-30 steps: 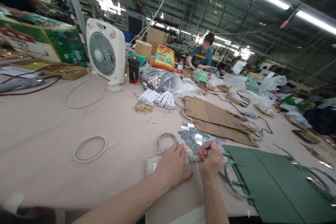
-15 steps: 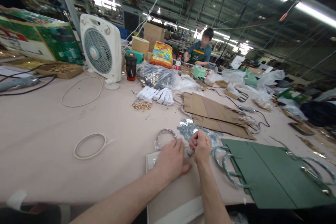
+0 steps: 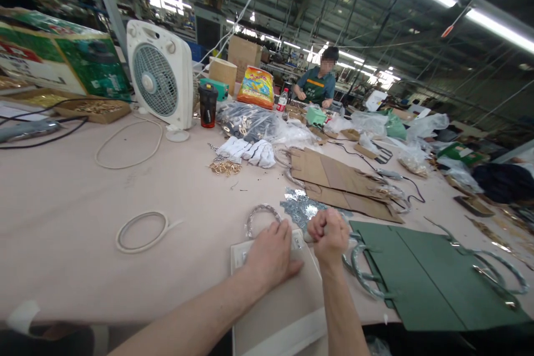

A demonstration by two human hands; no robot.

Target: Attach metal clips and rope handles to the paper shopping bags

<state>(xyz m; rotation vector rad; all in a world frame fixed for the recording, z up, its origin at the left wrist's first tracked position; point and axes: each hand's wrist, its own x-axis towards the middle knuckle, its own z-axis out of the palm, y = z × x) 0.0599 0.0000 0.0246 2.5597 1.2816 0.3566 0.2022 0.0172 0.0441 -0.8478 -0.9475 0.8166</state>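
Note:
My left hand (image 3: 271, 250) lies flat on a beige bag panel (image 3: 271, 311) at the table's front edge, its thumb held out to the side. A wrapped ring-shaped handle (image 3: 262, 208) rises from the panel's far edge, just beyond those fingers. My right hand (image 3: 329, 233) is closed in a fist over the panel's far right corner. A pale bit shows below the fist, but what the fingers hold is hidden. Close behind the fist, small silvery metal plates (image 3: 298, 208) are spread on the table.
A green bag piece (image 3: 434, 272) with wrapped handles lies right of my right hand. Brown bag pieces (image 3: 334, 175) lie beyond. At left are a tape roll (image 3: 142, 232) and a white fan (image 3: 161, 75). A co-worker (image 3: 319, 80) is across the table.
My right fist has moved slightly right, away from my left hand, uncovering the panel's far right corner. My left hand stays in place on the panel.

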